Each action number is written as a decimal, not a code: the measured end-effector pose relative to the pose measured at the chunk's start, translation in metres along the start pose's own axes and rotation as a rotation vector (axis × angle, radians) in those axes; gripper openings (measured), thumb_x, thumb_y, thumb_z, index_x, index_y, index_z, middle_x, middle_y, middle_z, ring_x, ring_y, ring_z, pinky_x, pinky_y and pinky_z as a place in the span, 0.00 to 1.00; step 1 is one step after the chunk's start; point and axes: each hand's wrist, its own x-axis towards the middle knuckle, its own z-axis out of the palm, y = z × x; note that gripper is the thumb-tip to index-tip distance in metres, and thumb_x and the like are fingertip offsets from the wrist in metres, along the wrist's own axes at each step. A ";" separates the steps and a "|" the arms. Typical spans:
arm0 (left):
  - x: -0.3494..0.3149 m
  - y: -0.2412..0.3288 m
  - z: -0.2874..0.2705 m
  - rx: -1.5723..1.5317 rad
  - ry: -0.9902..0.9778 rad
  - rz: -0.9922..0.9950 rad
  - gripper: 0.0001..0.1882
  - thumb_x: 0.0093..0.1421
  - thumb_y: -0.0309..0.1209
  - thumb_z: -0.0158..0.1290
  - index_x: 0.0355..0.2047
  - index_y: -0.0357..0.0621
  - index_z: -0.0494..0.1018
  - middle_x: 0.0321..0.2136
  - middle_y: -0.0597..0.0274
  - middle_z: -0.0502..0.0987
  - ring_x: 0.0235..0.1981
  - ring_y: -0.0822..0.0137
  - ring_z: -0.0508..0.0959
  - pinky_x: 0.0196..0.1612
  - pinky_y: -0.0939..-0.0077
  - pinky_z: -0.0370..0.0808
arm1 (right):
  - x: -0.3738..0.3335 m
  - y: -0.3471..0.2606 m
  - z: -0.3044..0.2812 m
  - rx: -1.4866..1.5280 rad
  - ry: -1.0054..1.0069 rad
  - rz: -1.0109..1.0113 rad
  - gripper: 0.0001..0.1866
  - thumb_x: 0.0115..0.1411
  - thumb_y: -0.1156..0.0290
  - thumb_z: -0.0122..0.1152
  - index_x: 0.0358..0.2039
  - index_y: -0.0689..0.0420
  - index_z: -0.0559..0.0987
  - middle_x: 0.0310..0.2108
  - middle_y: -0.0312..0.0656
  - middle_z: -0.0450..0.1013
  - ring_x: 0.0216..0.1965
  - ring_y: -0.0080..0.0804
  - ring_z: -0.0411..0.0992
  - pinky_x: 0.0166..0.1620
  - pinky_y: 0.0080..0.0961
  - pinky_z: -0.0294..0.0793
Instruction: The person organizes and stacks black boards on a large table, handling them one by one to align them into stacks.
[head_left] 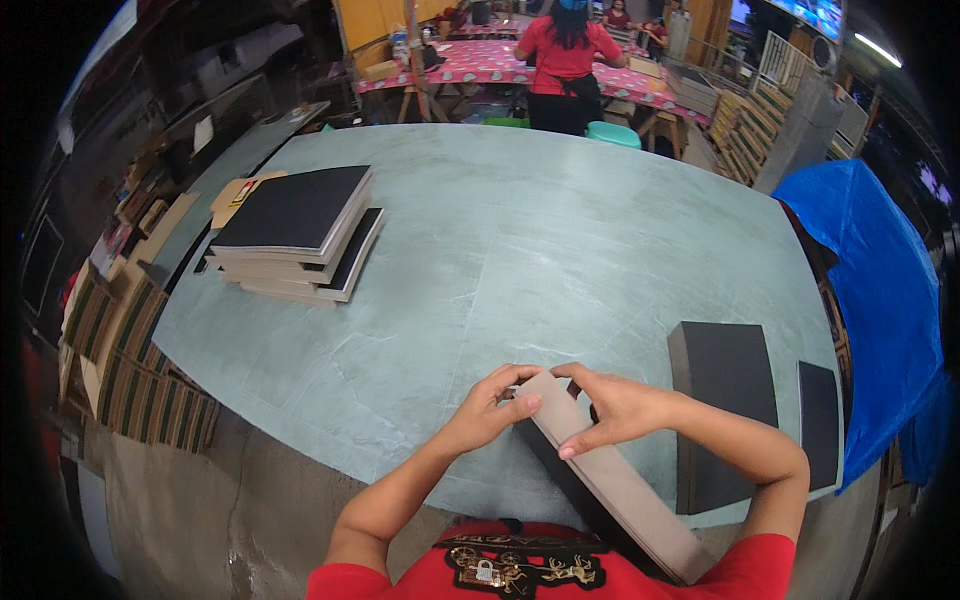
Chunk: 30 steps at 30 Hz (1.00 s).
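Observation:
A thick stack of beige-edged sheets with a black face (620,490) stands on its long side at the near edge of the table, slanting towards my body. My left hand (492,408) grips the far end from the left, its thumb on the beige edge. From the right, my right hand (628,408) curls over the same stack, thumb pressed on the top edge and fingers round the far end. To the right lie a thick black-topped stack (728,410) and a thin black sheet (818,420).
Black-covered stacks (295,215) are piled at the table's left, beside a brown cardboard piece (232,203). The grey-green table (480,260) fills the middle. A blue tarp (870,290) hangs at its right edge. A person in red (568,60) stands beyond, near a teal stool (613,134).

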 end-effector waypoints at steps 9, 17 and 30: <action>-0.039 -0.006 -0.021 0.161 0.280 0.178 0.22 0.44 0.33 0.63 0.39 0.40 0.71 0.38 0.60 0.70 0.38 0.68 0.72 0.40 0.76 0.70 | 0.058 0.015 0.037 0.247 0.193 -0.506 0.31 0.44 0.62 0.67 0.49 0.55 0.68 0.47 0.41 0.66 0.49 0.35 0.63 0.53 0.34 0.60; -0.047 0.013 -0.014 0.682 0.415 0.493 0.16 0.42 0.26 0.63 0.33 0.42 0.75 0.31 0.60 0.72 0.31 0.66 0.74 0.34 0.77 0.72 | 0.061 0.010 0.048 0.335 0.174 -0.427 0.23 0.45 0.65 0.66 0.43 0.55 0.73 0.39 0.39 0.68 0.44 0.30 0.65 0.49 0.27 0.61; -0.048 0.012 -0.012 0.630 0.376 0.480 0.12 0.45 0.24 0.61 0.32 0.45 0.77 0.33 0.60 0.71 0.31 0.67 0.75 0.34 0.78 0.74 | 0.059 0.008 0.049 0.367 0.178 -0.402 0.22 0.46 0.66 0.65 0.42 0.58 0.71 0.38 0.39 0.68 0.43 0.27 0.65 0.47 0.24 0.62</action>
